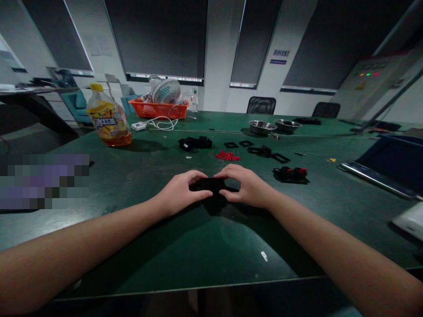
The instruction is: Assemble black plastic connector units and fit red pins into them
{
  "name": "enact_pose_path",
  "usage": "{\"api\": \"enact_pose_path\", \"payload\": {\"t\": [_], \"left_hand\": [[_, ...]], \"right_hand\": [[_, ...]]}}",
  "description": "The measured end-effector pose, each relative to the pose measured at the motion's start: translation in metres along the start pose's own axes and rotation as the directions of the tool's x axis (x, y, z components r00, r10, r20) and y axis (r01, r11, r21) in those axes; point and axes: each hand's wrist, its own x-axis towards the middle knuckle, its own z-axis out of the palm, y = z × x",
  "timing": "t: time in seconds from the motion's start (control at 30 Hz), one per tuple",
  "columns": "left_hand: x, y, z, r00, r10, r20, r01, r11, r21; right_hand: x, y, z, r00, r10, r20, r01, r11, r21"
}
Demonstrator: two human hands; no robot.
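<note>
Both my left hand (pixel 187 191) and my right hand (pixel 243 185) grip a small black plastic part (pixel 211 184) from its two sides, thumbs nearer me and fingers on the far side. It is held low over the green table (pixel 198 251); whether it touches the surface I cannot tell. Just beyond my hands lies a small heap of red plastic pieces (pixel 227 156). Black blocks (pixel 194 143) are clustered to the left of it, and flat black frames (pixel 280 157) lie to its right. A black part with red pieces on it (pixel 291 174) sits to the right of my right hand.
A bottle of yellow-brown drink (pixel 108 116) stands at left, near a white cable (pixel 165 123) and an orange basket (pixel 158 109) holding a fan. Two metal bowls (pixel 262 127) are farther back. A dark blue and silver object (pixel 380 180) lies at right.
</note>
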Motion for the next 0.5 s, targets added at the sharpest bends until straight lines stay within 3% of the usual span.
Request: {"api": "enact_pose_path", "payload": {"t": [0.5], "left_hand": [[0.001,-0.0023,0.001,1.0,-0.017,-0.001,0.017,0.999,-0.036]], "right_hand": [[0.0008,-0.0012,-0.0005,1.0,-0.006,0.003,0.006,1.0,-0.006]]}}
